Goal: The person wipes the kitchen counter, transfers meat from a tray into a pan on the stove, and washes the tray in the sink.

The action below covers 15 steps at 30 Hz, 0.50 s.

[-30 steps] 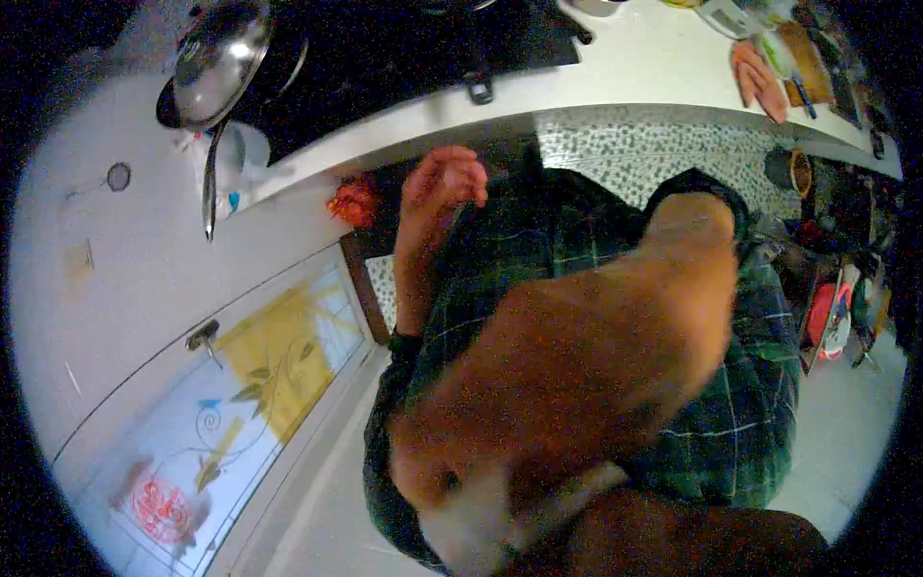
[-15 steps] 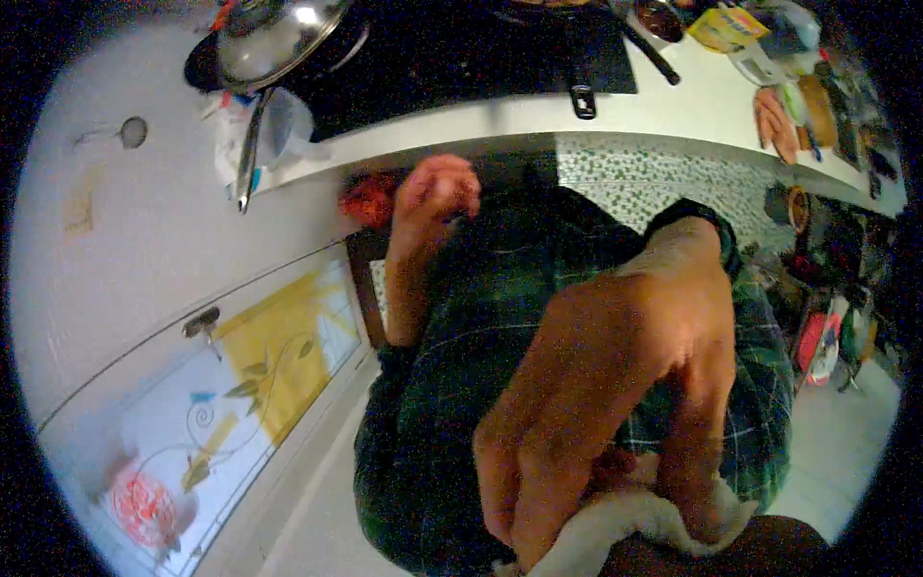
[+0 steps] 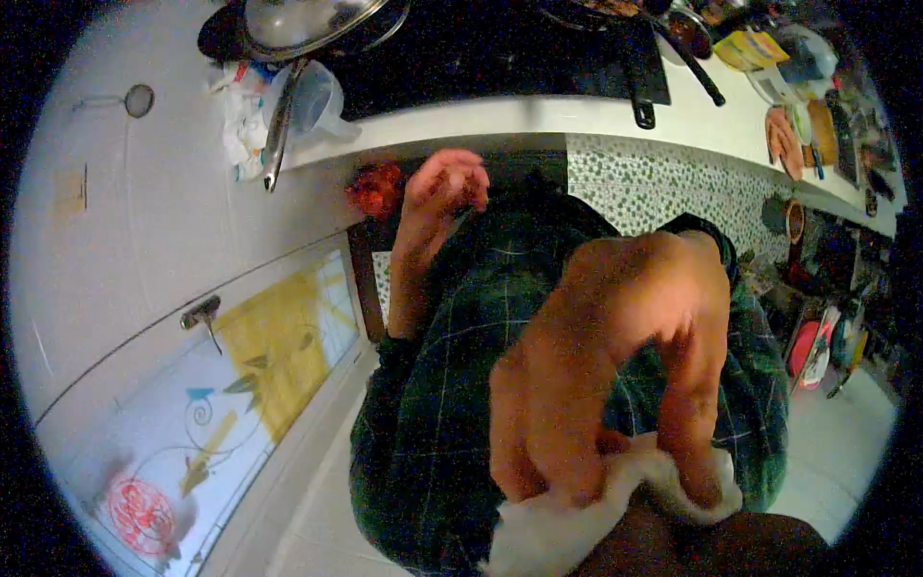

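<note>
My right hand (image 3: 615, 365) reaches down large in the middle of the view, its fingers pinched on a crumpled white cloth or tissue (image 3: 567, 529) close to the camera. The cloth touches a blurred brown surface at the bottom edge. My left hand (image 3: 447, 188) is held palm up at the left, below the counter edge, with its fingers loosely curled and nothing visible in them. A dark green plaid garment (image 3: 461, 365) lies behind both hands.
Along the top runs a white counter (image 3: 711, 125) with a black stove (image 3: 481, 67), a lidded pan (image 3: 308, 24), pan handles and a clear funnel-like container (image 3: 308, 101). A pink glove-like item (image 3: 784, 139) lies right. A decorated door panel (image 3: 221, 413) stands left.
The view has shifted, showing more of the stove top. My right hand has gone from a blurred, flatter pose to a clear pinch on the white cloth. My left hand has barely moved.
</note>
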{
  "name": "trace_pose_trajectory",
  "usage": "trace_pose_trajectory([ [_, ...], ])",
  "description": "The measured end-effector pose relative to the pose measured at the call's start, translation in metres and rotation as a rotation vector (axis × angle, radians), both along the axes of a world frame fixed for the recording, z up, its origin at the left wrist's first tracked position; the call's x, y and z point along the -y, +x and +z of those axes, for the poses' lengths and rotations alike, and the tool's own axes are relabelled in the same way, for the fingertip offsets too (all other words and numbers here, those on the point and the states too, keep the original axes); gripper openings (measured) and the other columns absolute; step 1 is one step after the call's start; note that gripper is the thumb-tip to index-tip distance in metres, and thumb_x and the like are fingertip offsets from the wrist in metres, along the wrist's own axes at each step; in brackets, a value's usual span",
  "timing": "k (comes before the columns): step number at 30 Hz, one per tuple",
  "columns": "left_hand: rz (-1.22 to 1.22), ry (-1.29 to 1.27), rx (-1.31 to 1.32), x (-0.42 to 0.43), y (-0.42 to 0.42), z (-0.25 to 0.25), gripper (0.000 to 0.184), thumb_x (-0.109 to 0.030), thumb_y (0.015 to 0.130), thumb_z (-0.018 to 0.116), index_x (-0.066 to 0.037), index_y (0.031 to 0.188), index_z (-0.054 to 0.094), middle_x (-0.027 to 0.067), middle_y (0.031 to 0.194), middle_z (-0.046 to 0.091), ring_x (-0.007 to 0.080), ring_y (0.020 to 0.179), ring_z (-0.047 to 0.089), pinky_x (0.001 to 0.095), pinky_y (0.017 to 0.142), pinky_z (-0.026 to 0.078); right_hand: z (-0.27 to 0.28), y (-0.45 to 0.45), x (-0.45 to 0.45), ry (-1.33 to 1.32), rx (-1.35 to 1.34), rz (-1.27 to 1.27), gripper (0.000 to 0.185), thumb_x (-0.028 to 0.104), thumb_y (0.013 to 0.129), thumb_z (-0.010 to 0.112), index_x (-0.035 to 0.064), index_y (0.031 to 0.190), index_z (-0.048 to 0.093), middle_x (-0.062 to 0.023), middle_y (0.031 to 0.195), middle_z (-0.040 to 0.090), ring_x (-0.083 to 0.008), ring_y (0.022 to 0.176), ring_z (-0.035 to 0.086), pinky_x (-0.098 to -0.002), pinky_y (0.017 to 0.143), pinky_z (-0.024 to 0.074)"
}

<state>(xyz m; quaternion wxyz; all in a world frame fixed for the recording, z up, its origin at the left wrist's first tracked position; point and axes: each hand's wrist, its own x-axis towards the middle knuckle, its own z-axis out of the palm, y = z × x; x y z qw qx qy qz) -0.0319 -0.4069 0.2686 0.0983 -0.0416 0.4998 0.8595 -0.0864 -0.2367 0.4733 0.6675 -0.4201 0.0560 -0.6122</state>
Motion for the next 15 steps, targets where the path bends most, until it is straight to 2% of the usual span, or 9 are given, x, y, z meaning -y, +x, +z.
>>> trace_pose_trajectory([
  [3, 0.007, 0.061, 0.02, 0.001, 0.0, -0.003, 0.026, -0.023, 0.089, 0.051, -0.004, 0.106, 0.051, 0.0081, 0.087, 0.057, 0.0149, 0.073, 0.054, 0.0274, 0.065, 0.045, -0.013, 0.01, 0.01, -0.217, -0.109, -0.363, 0.058, 0.039, 0.074, 0.067, -0.0077, 0.105, 0.053, -0.0265, 0.108, 0.051, -0.0328, 0.085, 0.056, -0.0326, 0.073, 0.0494],
  [6, -0.007, 0.091, -0.011, 0.006, 0.0, -0.008, 0.026, -0.023, 0.089, 0.052, -0.004, 0.106, 0.051, 0.0086, 0.087, 0.057, 0.0153, 0.073, 0.055, 0.0271, 0.064, 0.045, -0.017, 0.017, 0.022, -0.247, -0.096, -0.359, 0.063, 0.045, 0.074, 0.065, -0.0061, 0.108, 0.052, -0.0247, 0.11, 0.049, -0.0327, 0.092, 0.052, -0.0341, 0.078, 0.0467],
  [9, 0.007, -0.014, -0.024, 0.013, 0.001, -0.009, 0.028, -0.024, 0.088, 0.052, -0.004, 0.107, 0.051, 0.0088, 0.086, 0.057, 0.0153, 0.072, 0.054, 0.0277, 0.063, 0.045, -0.027, 0.029, 0.04, -0.545, -0.142, -0.563, 0.069, 0.051, 0.073, 0.063, -0.0055, 0.111, 0.051, -0.0224, 0.109, 0.049, -0.0323, 0.093, 0.05, -0.0367, 0.079, 0.0439],
  [12, 0.002, 0.08, -0.078, 0.018, 0.002, -0.017, 0.029, -0.023, 0.088, 0.05, -0.003, 0.108, 0.05, 0.0089, 0.086, 0.056, 0.0146, 0.07, 0.053, 0.0275, 0.063, 0.044, -0.01, 0.021, 0.035, -0.378, -0.172, -0.318, 0.074, 0.056, 0.072, 0.061, -0.0052, 0.112, 0.05, -0.0207, 0.105, 0.049, -0.0331, 0.094, 0.049, -0.0389, 0.078, 0.0422],
  [14, 0.022, 0.038, -0.066, 0.019, 0.003, -0.011, 0.028, -0.022, 0.088, 0.05, -0.003, 0.108, 0.05, 0.0089, 0.086, 0.056, 0.0148, 0.07, 0.053, 0.0272, 0.063, 0.044, -0.007, 0.029, 0.033, -0.316, -0.106, -0.471, 0.07, 0.057, 0.071, 0.061, -0.0056, 0.101, 0.05, -0.0191, 0.093, 0.052, -0.0335, 0.086, 0.052, -0.0389, 0.072, 0.0423],
  [15, 0.022, -0.001, -0.052, 0.018, 0.004, -0.005, 0.027, -0.021, 0.088, 0.049, -0.002, 0.108, 0.049, 0.009, 0.086, 0.056, 0.015, 0.07, 0.053, 0.0269, 0.063, 0.045, -0.006, 0.03, 0.028, -0.302, -0.093, -0.503, 0.069, 0.056, 0.072, 0.061, -0.0055, 0.1, 0.05, -0.0188, 0.092, 0.051, -0.0332, 0.085, 0.052, -0.0387, 0.071, 0.0424],
])
